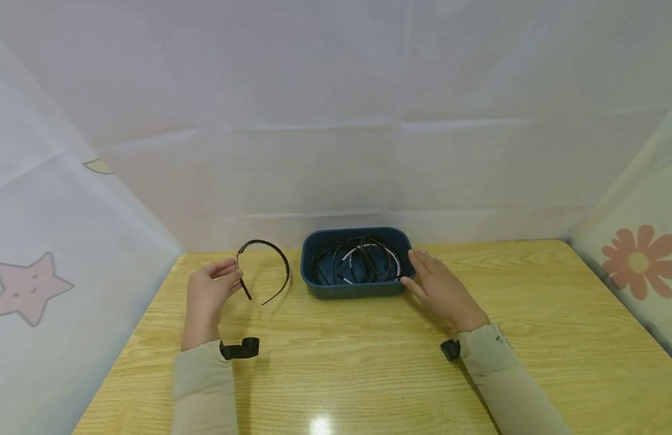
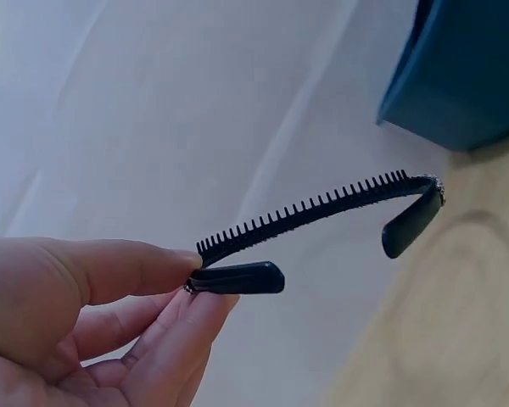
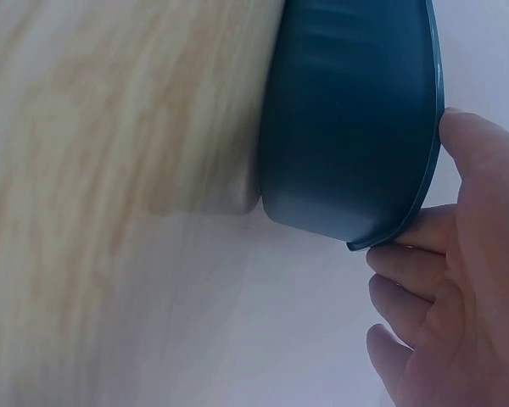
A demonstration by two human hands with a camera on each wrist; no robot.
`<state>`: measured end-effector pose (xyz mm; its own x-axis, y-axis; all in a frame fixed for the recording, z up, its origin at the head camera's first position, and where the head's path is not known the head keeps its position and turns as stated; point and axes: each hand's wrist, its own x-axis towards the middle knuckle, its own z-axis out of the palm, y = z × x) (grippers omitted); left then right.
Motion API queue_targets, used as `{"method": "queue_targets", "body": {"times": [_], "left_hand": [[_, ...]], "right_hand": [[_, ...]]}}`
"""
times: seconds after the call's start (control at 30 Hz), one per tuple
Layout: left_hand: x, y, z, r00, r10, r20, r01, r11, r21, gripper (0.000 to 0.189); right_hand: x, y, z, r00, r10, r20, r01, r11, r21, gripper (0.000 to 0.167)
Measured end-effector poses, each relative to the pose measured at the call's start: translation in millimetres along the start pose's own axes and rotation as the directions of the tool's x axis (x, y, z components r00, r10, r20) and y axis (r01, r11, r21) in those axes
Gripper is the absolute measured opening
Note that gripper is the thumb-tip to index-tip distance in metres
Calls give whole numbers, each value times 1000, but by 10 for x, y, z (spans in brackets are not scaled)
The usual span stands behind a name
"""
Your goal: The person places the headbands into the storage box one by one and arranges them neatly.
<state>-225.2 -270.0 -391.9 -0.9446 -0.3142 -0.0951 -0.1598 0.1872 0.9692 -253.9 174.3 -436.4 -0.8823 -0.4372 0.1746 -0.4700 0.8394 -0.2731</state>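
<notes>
A black toothed headband (image 1: 286, 269) is pinched between the thumb and fingers of my left hand (image 1: 208, 296), held up to the left of a dark blue bin (image 1: 358, 292). In the left wrist view, a row of fine teeth lines the inside of the headband (image 2: 314, 209), and both its ends look smooth and flat. My right hand (image 1: 443, 291) touches the bin's right end with fingers extended. The right wrist view has the thumb at the rim of the bin (image 3: 348, 119) and other fingers by its corner. Several headbands, black and white, lie tangled inside the bin.
The bin stands on a wood-grain table (image 1: 336, 362), close to its back edge. A pale cloth (image 1: 325, 175) hangs behind, with printed side panels showing a pink star (image 1: 31, 289) and a flower (image 1: 638, 262). Black wrist mounts (image 1: 243, 348) stick out from the sleeves.
</notes>
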Motion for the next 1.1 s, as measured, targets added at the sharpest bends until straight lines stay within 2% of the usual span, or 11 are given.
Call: {"method": "queue_targets", "body": {"times": [0.13, 0.3, 0.63, 0.93, 1.1], "left_hand": [[-36, 107, -28, 999, 30, -16, -31, 996, -85, 47], [-94, 206, 3, 999, 44, -22, -48, 975, -218, 48], [-122, 268, 276, 995, 100, -2, -94, 926, -365, 43], [-146, 272, 430, 991, 130, -13, -122, 891, -437, 45], [-176, 265, 654, 987, 161, -23, -150, 846, -511, 44]], "right_hand": [[21, -2, 20, 1000, 0, 5, 0, 1000, -2, 72], [41, 12, 43, 1000, -2, 5, 2, 1000, -8, 73], [28, -7, 24, 1000, 9, 11, -9, 1000, -4, 73], [45, -25, 34, 1000, -3, 7, 3, 1000, -1, 72], [65, -9, 18, 1000, -15, 10, 15, 1000, -8, 72]]}}
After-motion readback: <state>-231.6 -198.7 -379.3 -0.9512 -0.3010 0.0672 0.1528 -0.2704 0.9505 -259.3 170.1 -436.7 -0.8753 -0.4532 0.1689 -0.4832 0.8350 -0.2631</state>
